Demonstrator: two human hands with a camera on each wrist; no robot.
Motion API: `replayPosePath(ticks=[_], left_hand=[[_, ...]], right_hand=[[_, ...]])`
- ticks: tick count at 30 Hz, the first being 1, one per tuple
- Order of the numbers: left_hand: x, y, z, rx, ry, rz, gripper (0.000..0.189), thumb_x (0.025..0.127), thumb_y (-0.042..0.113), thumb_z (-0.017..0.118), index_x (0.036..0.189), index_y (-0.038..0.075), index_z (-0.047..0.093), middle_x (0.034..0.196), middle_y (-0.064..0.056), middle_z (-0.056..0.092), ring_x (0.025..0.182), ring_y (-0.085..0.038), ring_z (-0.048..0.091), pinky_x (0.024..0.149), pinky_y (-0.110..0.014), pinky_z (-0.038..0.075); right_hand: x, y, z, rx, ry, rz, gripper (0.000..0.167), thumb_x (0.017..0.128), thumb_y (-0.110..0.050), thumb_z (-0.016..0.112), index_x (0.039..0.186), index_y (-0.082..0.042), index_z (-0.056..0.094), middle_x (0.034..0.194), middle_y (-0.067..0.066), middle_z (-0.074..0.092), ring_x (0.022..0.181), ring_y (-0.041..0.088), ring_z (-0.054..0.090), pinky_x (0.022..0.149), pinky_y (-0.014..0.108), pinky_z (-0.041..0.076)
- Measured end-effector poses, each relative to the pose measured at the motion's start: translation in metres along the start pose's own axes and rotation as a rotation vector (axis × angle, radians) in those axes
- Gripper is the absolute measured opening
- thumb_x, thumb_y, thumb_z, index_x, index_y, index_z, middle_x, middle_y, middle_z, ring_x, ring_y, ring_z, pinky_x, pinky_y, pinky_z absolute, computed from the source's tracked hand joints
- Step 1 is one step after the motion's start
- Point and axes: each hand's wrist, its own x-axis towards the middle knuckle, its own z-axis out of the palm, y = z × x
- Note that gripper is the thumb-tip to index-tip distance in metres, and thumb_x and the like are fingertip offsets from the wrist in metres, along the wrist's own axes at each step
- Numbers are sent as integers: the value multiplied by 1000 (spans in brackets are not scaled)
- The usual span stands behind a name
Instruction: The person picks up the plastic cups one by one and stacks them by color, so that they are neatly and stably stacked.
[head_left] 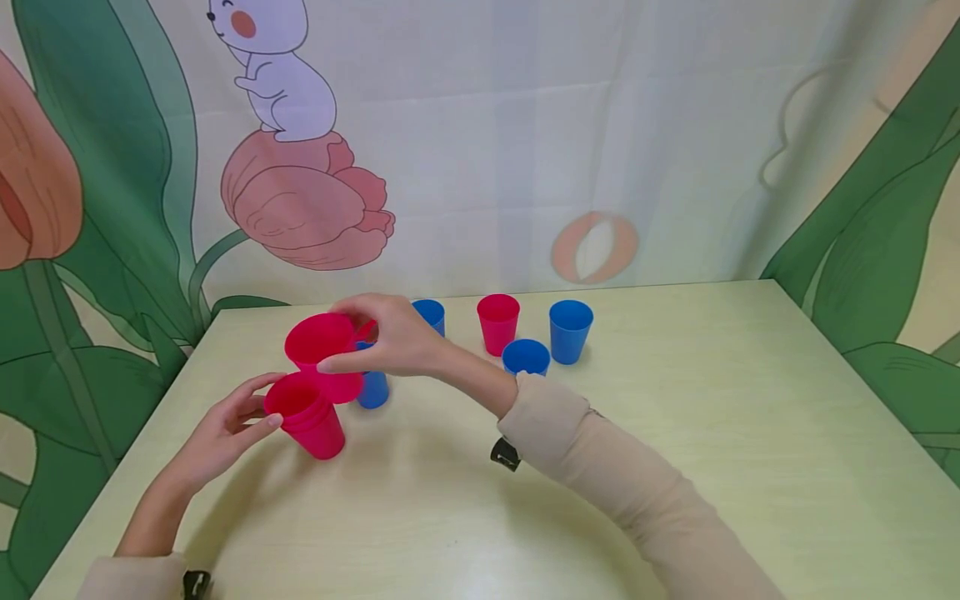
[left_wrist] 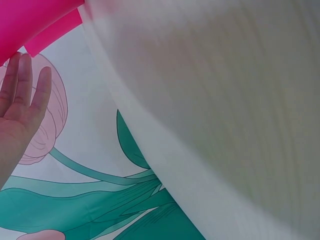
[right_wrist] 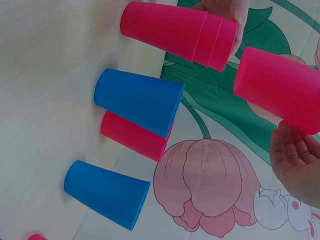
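My left hand (head_left: 221, 437) holds a stack of nested pink-red plastic cups (head_left: 321, 433) near the rim, thumb on the near side. The stack's base is at the tabletop. In my right hand (head_left: 405, 340) a single pink-red cup (head_left: 318, 337) is gripped between thumb and fingers, upright, just above and behind the stack. The right wrist view shows this single cup (right_wrist: 280, 87) apart from the stack (right_wrist: 170, 34), whose overlapping rims are visible. In the left wrist view, the left fingers (left_wrist: 22, 85) lie against the pink cups (left_wrist: 35, 20).
Behind the right hand stand a blue cup (head_left: 373, 390) and a red cup (right_wrist: 132, 136), partly hidden. Farther right are blue cups (head_left: 570, 333) (head_left: 430, 315) (head_left: 527, 357) and a red cup (head_left: 498, 327). A printed curtain (head_left: 465, 167) hangs behind the table (head_left: 712, 417).
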Motion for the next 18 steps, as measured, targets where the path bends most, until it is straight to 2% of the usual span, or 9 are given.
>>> replayPosePath(ticks=[4,12,15,18], left_hand=[[0,-1,0,-6,-1,0,54,89,13,58,136,6,35,110,11,53,93,-3,54,73,-31,52],[-1,-1,1,7,-4,-13,58,88,10,59,138,3,30,118,-19,50,93,2,52,72,-25,51],[0,-2,1,4,-5,-13,59,88,9,58,139,3,29,118,-16,51,93,2,52,72,-24,50],[-1,-2,0,-1,-2,-8,60,88,9,59,139,4,29,116,-2,52,94,2,52,72,-24,50]], right_hand=[[7,-1,6,7,-5,-16,51,75,-23,74,118,-4,55,97,-4,60,84,3,55,67,17,49],[19,-6,14,-29,-8,-41,54,74,-26,74,120,-6,54,97,-5,59,81,4,53,65,16,48],[22,-8,18,-32,-11,-44,55,74,-27,74,120,-6,54,100,-5,59,84,2,52,67,15,47],[26,-10,22,-32,-21,-34,56,74,-28,73,121,-7,53,101,-5,58,87,1,51,67,14,47]])
